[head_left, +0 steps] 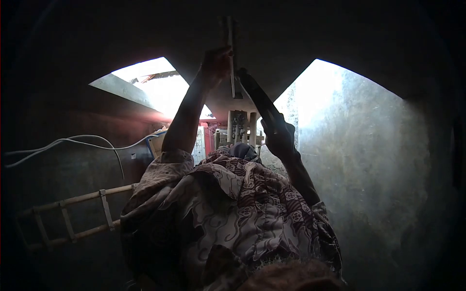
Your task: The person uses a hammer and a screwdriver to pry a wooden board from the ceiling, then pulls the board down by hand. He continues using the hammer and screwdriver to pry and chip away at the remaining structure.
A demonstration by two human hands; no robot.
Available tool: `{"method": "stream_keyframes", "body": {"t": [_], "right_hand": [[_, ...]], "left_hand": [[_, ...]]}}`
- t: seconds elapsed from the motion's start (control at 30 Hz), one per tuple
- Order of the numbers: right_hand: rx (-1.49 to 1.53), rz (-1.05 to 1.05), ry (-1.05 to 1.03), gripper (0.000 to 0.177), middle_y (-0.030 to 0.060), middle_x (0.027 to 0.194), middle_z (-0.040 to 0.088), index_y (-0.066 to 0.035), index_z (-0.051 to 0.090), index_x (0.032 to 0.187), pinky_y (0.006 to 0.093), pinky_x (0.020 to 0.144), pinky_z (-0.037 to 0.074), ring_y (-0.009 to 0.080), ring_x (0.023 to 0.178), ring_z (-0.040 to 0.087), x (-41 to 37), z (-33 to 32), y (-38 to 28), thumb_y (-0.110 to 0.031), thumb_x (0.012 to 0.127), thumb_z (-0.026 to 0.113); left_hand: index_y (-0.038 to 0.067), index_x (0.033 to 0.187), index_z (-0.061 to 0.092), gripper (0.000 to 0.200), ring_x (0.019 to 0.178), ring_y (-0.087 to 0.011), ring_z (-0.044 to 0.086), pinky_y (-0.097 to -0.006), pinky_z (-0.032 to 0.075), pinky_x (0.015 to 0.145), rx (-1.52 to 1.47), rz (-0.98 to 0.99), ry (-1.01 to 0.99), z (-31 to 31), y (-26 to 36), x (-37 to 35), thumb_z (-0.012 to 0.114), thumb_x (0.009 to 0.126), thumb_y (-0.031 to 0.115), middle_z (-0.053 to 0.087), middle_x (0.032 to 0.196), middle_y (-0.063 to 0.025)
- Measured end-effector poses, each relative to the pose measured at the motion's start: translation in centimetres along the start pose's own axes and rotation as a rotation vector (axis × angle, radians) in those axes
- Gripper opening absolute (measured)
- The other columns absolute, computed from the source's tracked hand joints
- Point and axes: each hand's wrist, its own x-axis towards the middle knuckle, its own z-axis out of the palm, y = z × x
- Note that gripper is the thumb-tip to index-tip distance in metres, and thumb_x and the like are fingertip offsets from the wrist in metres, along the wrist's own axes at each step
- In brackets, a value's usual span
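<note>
Raised near the top centre, my left hand [216,65] is closed on a thin pale strip [232,72] that runs up and down against the dark surface. My right hand [279,136], lower and to the right, is wrapped round the handle of a long dark tool [257,97]. The tool's far end lies close beside the strip; dim light hides its exact shape and whether the two touch. Patterned cloth [252,194] fills the lower middle.
A wooden ladder [106,208] stands at the lower left. White cables [87,138] hang over the left wall. Bright openings lie on both sides, with a rough grey wall [359,169] at the right. Wooden posts [253,128] show behind the cloth.
</note>
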Motion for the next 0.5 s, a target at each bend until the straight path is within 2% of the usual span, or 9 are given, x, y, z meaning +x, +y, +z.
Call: {"method": "stream_keyframes", "body": {"t": [0.23,0.27,0.3,0.33,0.37,0.4,0.43,0.47,0.5], "right_hand": [[-0.296,-0.281,-0.057,0.027,0.0129,0.080,0.056,-0.005,0.056,0.096,0.0310,0.049,0.045,0.0262,0.065,0.058,2.5,-3.1,-3.8,-0.002,0.069,0.059],[-0.327,-0.362,-0.023,0.029,0.0121,0.082,0.056,-0.005,0.057,0.095,0.0307,0.050,0.045,0.0259,0.068,0.058,2.8,-3.6,-4.3,-0.002,0.067,0.061],[-0.578,-0.429,-0.086,0.033,0.0115,0.086,0.055,-0.007,0.057,0.094,0.0279,0.050,0.044,0.0257,0.072,0.055,2.8,-4.0,-3.7,-0.004,0.062,0.063],[-0.821,-0.288,-0.226,0.024,0.0087,0.083,0.053,-0.006,0.056,0.091,0.0227,0.048,0.039,0.0207,0.068,0.053,2.5,-4.9,-3.5,-0.008,0.067,0.060],[-0.828,-0.307,-0.245,0.024,0.0087,0.083,0.053,-0.006,0.056,0.091,0.0227,0.048,0.039,0.0207,0.068,0.053,2.6,-4.9,-3.9,-0.008,0.067,0.060],[-0.222,-0.136,-0.026,0.012,0.0062,0.067,0.051,-0.005,0.051,0.077,0.0243,0.045,0.038,0.0166,0.056,0.049,2.8,-4.9,-4.3,-0.016,0.075,0.052],[0.381,0.051,0.173,0.029,0.0037,0.052,0.048,-0.004,0.045,0.063,0.0258,0.042,0.036,0.0125,0.044,0.045,3.4,-4.7,-4.6,-0.025,0.084,0.045],[0.372,0.035,0.134,0.029,0.0037,0.052,0.048,-0.004,0.045,0.063,0.0258,0.042,0.036,0.0125,0.044,0.045,4.5,-4.0,-4.9,-0.025,0.084,0.045],[0.095,-0.155,0.257,0.027,0.0036,0.053,0.049,-0.004,0.047,0.065,0.0251,0.042,0.037,0.0121,0.045,0.045,5.9,-2.7,-5.1,-0.023,0.085,0.046]], "left_hand": [[0.004,0.081,0.053,0.021,0.031,-0.0093,0.034,-0.0229,0.026,0.030,0.002,0.252,0.141,3.2,0.4,2.9,0.054,0.083,0.025,0.039,0.045,-0.0002],[0.007,0.078,0.053,0.018,0.032,-0.0097,0.034,-0.0231,0.026,0.030,-0.215,0.336,0.155,4.6,0.8,3.3,0.053,0.083,0.024,0.041,0.046,-0.0007],[0.010,0.075,0.052,0.016,0.033,-0.0102,0.035,-0.0233,0.025,0.030,-0.434,0.420,0.169,5.1,0.7,4.1,0.052,0.084,0.024,0.042,0.048,-0.0012],[0.010,0.075,0.052,0.016,0.033,-0.0102,0.035,-0.0233,0.025,0.030,-0.450,0.430,0.181,4.9,0.7,4.6,0.052,0.084,0.024,0.042,0.048,-0.0012],[0.013,0.074,0.051,0.014,0.035,-0.0115,0.036,-0.0248,0.026,0.031,-0.591,0.358,-0.094,3.8,0.1,6.1,0.052,0.083,0.023,0.045,0.053,-0.0016],[0.016,0.072,0.051,0.012,0.037,-0.0129,0.037,-0.0263,0.027,0.031,-0.723,0.293,-0.375,3.1,-0.4,7.2,0.052,0.083,0.021,0.048,0.058,-0.0020],[0.016,0.072,0.051,0.012,0.037,-0.0129,0.037,-0.0263,0.027,0.031,-0.748,0.325,-0.363,3.2,-0.2,7.5,0.052,0.083,0.021,0.048,0.058,-0.0020],[0.015,0.075,0.051,0.020,0.042,-0.0123,0.038,-0.0274,0.029,0.036,-0.710,0.338,-0.361,3.5,0.1,7.9,0.043,0.086,0.029,0.044,0.058,0.0004],[0.015,0.077,0.051,0.031,0.047,-0.0118,0.038,-0.0285,0.032,0.042,-0.670,0.349,-0.355,3.8,0.6,8.2,0.033,0.088,0.037,0.041,0.057,0.0029]]}}
